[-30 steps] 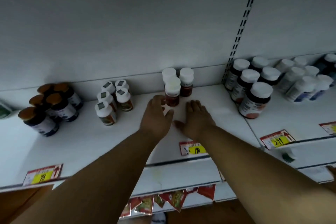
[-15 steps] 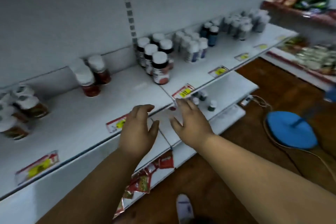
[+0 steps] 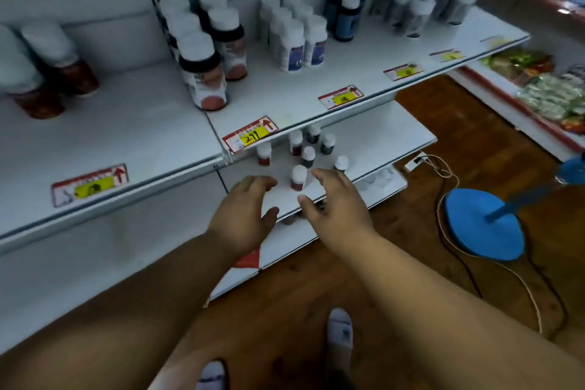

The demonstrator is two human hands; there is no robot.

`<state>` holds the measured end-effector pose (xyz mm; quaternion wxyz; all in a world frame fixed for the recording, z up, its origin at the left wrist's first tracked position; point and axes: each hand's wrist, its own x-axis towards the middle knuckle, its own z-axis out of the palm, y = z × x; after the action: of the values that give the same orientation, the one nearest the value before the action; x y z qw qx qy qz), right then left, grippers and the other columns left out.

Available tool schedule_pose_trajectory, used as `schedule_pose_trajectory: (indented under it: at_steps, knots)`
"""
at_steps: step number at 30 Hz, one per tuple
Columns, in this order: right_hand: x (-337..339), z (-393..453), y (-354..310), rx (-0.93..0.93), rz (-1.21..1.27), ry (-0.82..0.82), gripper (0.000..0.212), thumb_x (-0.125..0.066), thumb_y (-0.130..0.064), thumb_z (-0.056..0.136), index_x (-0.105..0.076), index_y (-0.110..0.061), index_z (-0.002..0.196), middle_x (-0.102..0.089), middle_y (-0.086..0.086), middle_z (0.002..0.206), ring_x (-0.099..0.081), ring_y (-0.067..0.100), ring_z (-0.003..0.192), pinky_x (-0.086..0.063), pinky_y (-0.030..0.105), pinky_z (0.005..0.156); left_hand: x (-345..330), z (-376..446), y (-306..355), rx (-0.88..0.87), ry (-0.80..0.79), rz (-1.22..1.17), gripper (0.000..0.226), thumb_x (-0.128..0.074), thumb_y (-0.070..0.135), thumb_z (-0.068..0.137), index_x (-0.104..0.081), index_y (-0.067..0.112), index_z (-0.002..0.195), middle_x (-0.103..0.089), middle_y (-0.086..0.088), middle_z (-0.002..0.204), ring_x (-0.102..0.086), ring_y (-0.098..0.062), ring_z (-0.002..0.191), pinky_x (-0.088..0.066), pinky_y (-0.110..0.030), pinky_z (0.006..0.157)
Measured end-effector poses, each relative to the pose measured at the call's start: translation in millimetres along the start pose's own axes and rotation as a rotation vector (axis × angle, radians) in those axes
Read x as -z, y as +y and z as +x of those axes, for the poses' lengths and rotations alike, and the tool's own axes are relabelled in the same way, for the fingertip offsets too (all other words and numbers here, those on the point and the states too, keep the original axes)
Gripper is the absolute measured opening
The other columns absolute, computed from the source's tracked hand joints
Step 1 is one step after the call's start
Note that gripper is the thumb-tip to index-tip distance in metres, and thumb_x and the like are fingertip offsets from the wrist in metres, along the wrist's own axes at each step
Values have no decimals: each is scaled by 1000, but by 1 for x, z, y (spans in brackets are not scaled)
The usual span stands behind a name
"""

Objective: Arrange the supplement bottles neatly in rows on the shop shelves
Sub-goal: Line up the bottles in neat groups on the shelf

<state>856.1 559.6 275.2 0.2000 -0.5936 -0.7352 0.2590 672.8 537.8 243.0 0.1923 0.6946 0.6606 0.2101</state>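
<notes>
Several small white-capped bottles stand scattered on the lower shelf (image 3: pixel 373 142); the nearest is a red one (image 3: pixel 298 178). My left hand (image 3: pixel 245 212) and my right hand (image 3: pixel 335 199) hover on either side of it with fingers loosely spread, holding nothing. On the upper shelf (image 3: pixel 133 136) stand large red-labelled bottles (image 3: pixel 204 73), blue-labelled white bottles (image 3: pixel 297 41), dark blue bottles (image 3: pixel 346 14) and, at the left, red-brown bottles (image 3: pixel 60 60).
Price tags (image 3: pixel 250 134) line the upper shelf's front edge. A blue round stand base (image 3: pixel 484 225) with cables lies on the wooden floor at the right. Another shelf unit with packaged goods (image 3: pixel 550 89) stands far right. My feet (image 3: pixel 340 329) are below.
The view swung right and down from the upper shelf. Both hands left the red-brown bottles and dropped to the lower shelf beside the small red bottle.
</notes>
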Motion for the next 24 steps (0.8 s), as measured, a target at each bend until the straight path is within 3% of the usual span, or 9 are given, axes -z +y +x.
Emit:
schedule_pose_trajectory:
  at_steps: [4,9,14,18,24]
  knots:
    - [-14,52,66,45,53,-54,51,-65,-36,91,-49,-20,137,-53,-2,132,-48,7,118,-34,15,91,-66,39,0,131,-19,46,52,-67,30,89,-47,26,137,-54,2,133,-53,-16,117,-46,-30,98]
    - [-75,107,156,-57,139,-81,54,-69,-39,87,-49,-22,135,-55,-3,133,-51,13,123,-40,20,97,-154,79,-30,256,-87,30,55,-68,31,89,-44,26,138,-52,4,134,-50,-12,120,-41,-23,97]
    - [-164,167,230,-220,219,-138,75,-72,-43,83,-35,-23,145,-44,-1,148,-43,20,135,-37,40,112,-217,126,-83,283,-81,54,57,-66,33,89,-41,25,140,-50,3,137,-48,-14,124,-40,-28,102]
    - [-232,213,258,-193,360,-65,90,-81,-35,77,-28,-22,149,-40,0,151,-38,21,139,-30,34,115,-262,152,-128,280,-52,64,58,-66,31,89,-41,23,141,-49,-2,138,-48,-19,125,-41,-35,105]
    - [-269,232,263,-164,546,-34,62,-76,-27,83,-42,-20,135,-58,1,131,-54,22,122,-43,36,104,-292,156,-151,311,-26,25,63,-68,34,87,-38,27,142,-47,-1,138,-47,-19,125,-43,-36,104]
